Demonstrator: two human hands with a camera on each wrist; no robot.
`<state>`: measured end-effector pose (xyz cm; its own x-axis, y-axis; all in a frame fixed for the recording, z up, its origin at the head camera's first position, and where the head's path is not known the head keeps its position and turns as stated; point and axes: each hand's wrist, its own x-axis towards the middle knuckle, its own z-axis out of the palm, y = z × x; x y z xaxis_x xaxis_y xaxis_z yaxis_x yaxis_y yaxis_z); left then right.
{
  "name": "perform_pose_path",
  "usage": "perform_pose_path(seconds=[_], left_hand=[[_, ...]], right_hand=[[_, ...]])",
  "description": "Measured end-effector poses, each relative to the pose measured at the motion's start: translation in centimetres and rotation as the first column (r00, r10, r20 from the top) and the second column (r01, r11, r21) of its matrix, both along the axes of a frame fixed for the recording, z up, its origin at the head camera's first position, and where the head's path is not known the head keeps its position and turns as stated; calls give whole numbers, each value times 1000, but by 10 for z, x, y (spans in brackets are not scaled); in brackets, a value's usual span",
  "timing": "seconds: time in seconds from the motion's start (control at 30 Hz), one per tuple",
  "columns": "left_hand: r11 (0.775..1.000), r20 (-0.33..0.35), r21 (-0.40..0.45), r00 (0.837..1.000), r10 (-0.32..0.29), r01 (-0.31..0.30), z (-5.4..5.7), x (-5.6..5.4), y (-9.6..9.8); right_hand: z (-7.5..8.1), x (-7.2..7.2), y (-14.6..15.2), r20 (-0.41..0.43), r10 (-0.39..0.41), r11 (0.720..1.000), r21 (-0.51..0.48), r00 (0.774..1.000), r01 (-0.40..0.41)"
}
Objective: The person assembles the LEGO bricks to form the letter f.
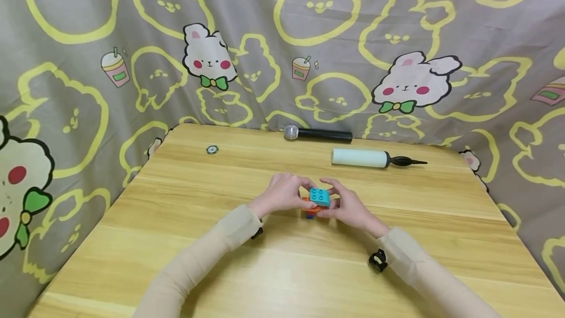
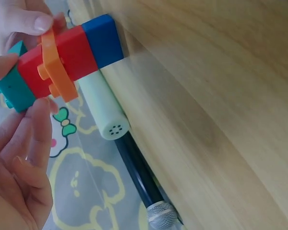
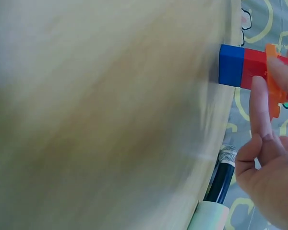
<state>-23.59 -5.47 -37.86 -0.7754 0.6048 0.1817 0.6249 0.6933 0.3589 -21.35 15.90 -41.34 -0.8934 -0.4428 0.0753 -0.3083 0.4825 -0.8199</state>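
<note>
A small upright tower of toy building bricks stands on the table between my hands. Its teal brick (image 1: 320, 196) is on top; below come a red brick (image 2: 32, 72), an orange plate (image 2: 57, 67), another red brick (image 2: 77, 51) and a blue brick (image 2: 103, 40) at the base. My left hand (image 1: 286, 193) pinches the teal brick between thumb and fingers. From the other side, my right hand (image 1: 350, 208) holds the tower around the orange plate and red bricks, with one fingertip on the lower red brick (image 3: 253, 67).
Behind the hands lie a pale hand pump (image 1: 359, 158) with a black nozzle and a black microphone (image 1: 324, 135). A round chip (image 1: 212, 149) lies at the back left of the wooden table (image 1: 273, 278). A patterned curtain (image 1: 260, 13) hangs along the table's far edge.
</note>
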Motion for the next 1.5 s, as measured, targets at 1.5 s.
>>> perform_pose_path(seconds=[1.5], left_hand=[[982,-43,-183,999,33,-40,1,6,-16]], right_hand=[[1,12,-2,43,-56,997,-56,997,59]])
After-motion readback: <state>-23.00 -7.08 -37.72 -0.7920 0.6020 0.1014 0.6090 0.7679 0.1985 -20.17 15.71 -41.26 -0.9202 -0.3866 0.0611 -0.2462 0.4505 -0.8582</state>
